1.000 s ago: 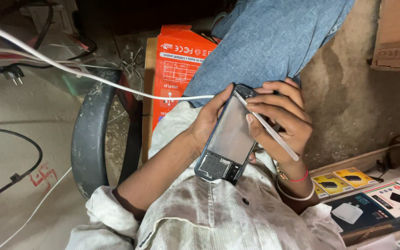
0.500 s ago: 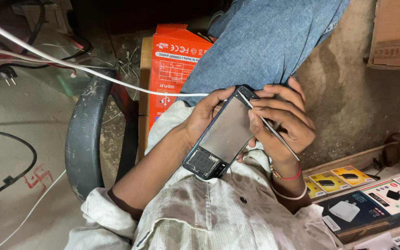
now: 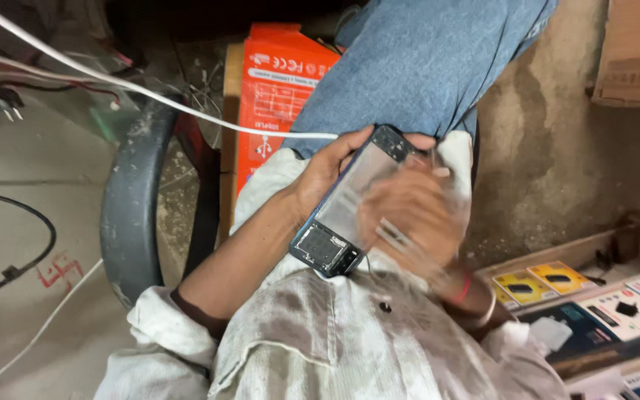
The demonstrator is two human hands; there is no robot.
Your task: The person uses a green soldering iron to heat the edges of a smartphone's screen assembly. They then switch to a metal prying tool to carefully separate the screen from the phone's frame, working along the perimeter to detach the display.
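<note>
The phone lies in front of the person's chest, above the lap, with its back cover off and the pale inner panel facing up. Its long axis runs on a diagonal — the camera end points up and to the right, toward the blue-jeaned knee, while the dark, opened bottom end points down and to the left, toward the stained white shirt.

The left hand cups the phone along its upper left edge; its fingers wrap underneath and are mostly hidden, with the thumb pressed against the side near the top.

The right hand is blurred over the lower right half of the phone. Its fingers seem curled together over the panel, but whether they pinch anything I cannot tell. A red thread and a pale bangle sit at that wrist.

A white cable crosses from the upper left and ends just beside the left hand. Behind it stands an orange box, and a grey chair arm curves at the left. Small packaged items lie in a tray at the lower right.
</note>
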